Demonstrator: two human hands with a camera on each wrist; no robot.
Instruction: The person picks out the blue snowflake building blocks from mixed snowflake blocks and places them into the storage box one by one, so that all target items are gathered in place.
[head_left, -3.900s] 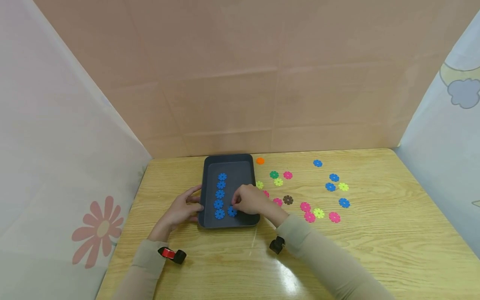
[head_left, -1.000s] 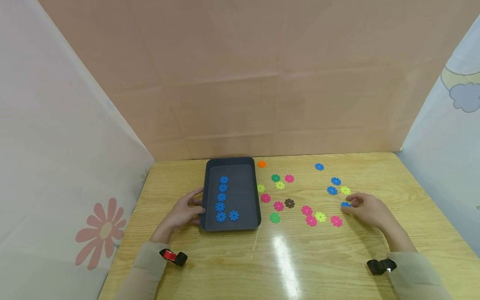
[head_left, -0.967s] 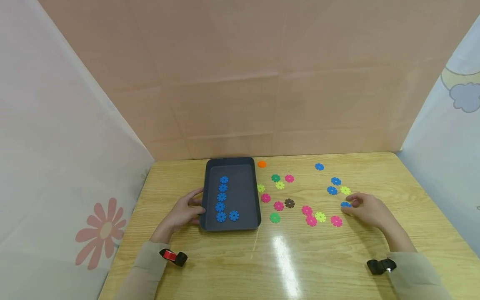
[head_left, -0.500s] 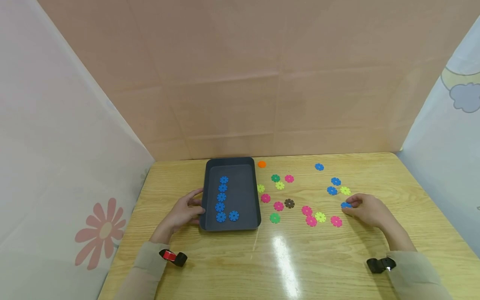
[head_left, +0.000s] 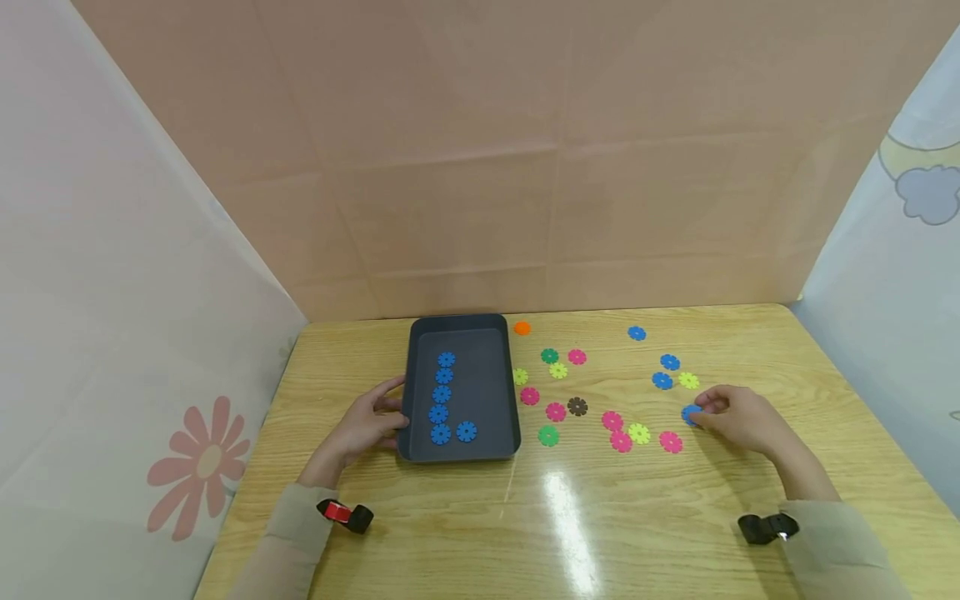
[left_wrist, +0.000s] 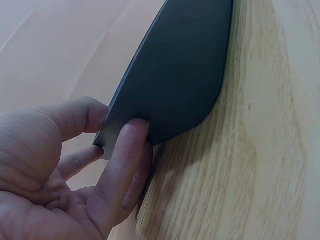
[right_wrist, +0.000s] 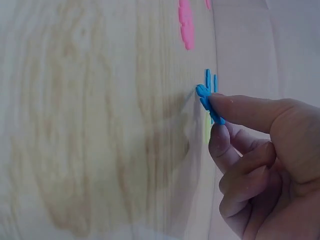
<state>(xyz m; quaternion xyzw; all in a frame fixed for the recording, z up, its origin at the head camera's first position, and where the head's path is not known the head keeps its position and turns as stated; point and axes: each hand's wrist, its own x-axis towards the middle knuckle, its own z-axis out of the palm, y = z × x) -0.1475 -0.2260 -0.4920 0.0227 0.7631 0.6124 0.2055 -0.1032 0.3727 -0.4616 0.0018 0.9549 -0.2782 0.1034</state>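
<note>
In the head view a dark grey tray (head_left: 491,375) stands left of centre. My left hand (head_left: 365,429) grips its left wall; in the left wrist view, fingers (left_wrist: 131,150) press the outside of the tray wall (left_wrist: 180,75) while another digit reaches over the rim. Inside the tray, several blue notched plastic discs (head_left: 442,394) make a column, with one more disc (head_left: 467,431) right of its lowest. My right hand (head_left: 738,418) pinches a blue notched disc (right_wrist: 206,97) between thumb and index finger, its edge tilted up close over the table. The other fingers curl below it.
Loose notched discs lie on the wooden table (head_left: 480,533) right of the tray: several pink discs (head_left: 621,441), yellow discs (head_left: 639,433), blue discs (head_left: 670,362), green discs (head_left: 549,436), a brown disc (head_left: 577,407) and an orange disc (head_left: 522,328). A cloth backdrop (head_left: 465,208) rises behind.
Since the earliest frame my right hand has left the tray and gone right to the blue disc. Over the last half second it has pinched and tilted that disc. My left hand stays at the tray.
</note>
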